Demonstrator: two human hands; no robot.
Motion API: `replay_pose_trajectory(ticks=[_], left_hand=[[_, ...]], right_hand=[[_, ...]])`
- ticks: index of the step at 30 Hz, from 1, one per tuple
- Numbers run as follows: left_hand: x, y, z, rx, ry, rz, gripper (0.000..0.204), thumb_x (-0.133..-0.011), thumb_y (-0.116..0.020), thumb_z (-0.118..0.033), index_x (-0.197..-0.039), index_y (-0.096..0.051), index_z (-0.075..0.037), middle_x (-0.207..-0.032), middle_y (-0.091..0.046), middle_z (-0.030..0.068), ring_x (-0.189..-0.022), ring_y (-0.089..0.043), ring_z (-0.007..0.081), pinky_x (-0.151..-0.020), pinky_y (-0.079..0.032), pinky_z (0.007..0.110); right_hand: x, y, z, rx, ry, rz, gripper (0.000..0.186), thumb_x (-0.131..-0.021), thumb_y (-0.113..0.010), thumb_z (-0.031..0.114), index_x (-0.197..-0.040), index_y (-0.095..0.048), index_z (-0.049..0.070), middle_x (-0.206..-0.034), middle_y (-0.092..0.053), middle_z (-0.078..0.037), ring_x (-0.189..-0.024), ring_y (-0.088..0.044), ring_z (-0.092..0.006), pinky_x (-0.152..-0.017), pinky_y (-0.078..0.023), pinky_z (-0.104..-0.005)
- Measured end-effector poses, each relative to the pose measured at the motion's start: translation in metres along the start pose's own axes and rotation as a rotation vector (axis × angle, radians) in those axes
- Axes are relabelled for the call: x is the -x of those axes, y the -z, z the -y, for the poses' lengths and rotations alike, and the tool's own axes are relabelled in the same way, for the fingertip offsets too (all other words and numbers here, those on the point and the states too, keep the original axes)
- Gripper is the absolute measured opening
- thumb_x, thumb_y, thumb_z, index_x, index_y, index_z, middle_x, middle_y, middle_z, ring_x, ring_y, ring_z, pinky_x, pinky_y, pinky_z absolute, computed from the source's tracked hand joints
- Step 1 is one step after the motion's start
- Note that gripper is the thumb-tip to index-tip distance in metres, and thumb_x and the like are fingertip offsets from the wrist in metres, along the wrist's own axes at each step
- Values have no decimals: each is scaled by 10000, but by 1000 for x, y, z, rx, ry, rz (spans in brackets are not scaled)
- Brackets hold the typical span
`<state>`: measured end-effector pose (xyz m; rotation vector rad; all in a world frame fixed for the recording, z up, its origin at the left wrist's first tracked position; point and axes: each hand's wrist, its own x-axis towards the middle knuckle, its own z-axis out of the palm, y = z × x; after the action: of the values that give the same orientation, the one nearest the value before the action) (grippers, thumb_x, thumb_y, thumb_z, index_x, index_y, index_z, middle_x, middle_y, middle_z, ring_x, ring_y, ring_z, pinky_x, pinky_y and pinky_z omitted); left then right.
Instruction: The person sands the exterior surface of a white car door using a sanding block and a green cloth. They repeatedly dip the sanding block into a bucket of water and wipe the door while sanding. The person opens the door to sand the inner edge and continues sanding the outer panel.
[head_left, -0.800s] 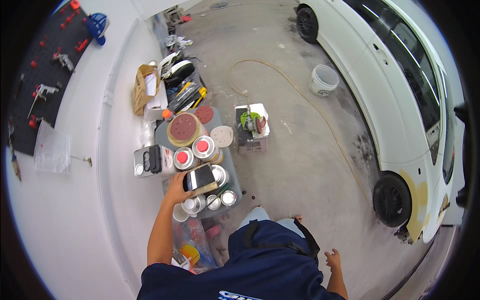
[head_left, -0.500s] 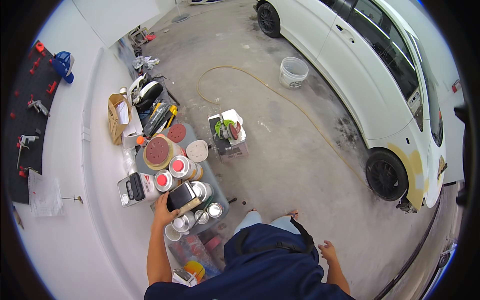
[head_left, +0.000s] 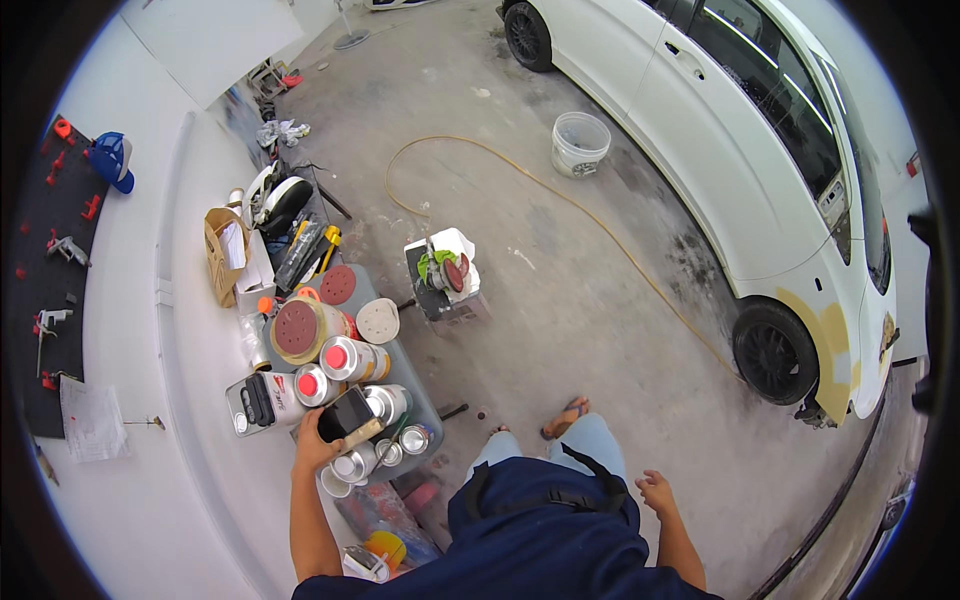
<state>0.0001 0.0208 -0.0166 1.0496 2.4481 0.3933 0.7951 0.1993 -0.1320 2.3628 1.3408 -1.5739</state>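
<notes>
the left hand (head_left: 318, 445) curls round the left end of a flat, smooth, black slab (head_left: 343, 412), thumb and fingers partly closed on it. the slab, tan along one edge, is among round, shiny metal cans (head_left: 388, 403) at a grey table (head_left: 408, 370). the right hand (head_left: 655, 492) hangs empty, fingers loosely bent and apart.

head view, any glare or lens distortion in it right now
In the head view, fisheye curves the white car and wall-mounted black board; also in the head view, light strips glare off the side windows and dark vignetting fills the corners.
</notes>
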Motion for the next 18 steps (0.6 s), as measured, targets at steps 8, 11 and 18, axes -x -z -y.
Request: replay_pose_trajectory(ticks=[8,11,18], left_hand=[[-6,-6,-21,-214,214,16,994,-592,-914,-90,-1484,-477,-59,-1504,-490,163,-1380,-440,382,-1166,-398,452],[-6,-13,-35,-267,314,-17,931,-642,-868,-68,-1485,-472,-66,-1517,-475,161,-1376,-440,393,-1170,-394,469],[1,-52,-124,-226,245,-619,592,-765,-645,7,-1345,-526,-13,-1369,-521,218,-1299,-484,426,-1141,-362,506]], right_hand=[[-75,94,34,70,-263,201,587,-871,-775,289,-1379,-601,50,-1127,-721,-170,-762,-697,-202,-612,-565,-339],[-117,134,65,105,-259,143,595,-870,-776,289,-1382,-594,47,-1063,-734,-145,-736,-683,-194,-594,-556,-337],[-218,190,167,91,112,-29,520,-889,-755,253,-1342,-614,40,-1027,-731,-142,-738,-662,-174,-604,-537,-322]])
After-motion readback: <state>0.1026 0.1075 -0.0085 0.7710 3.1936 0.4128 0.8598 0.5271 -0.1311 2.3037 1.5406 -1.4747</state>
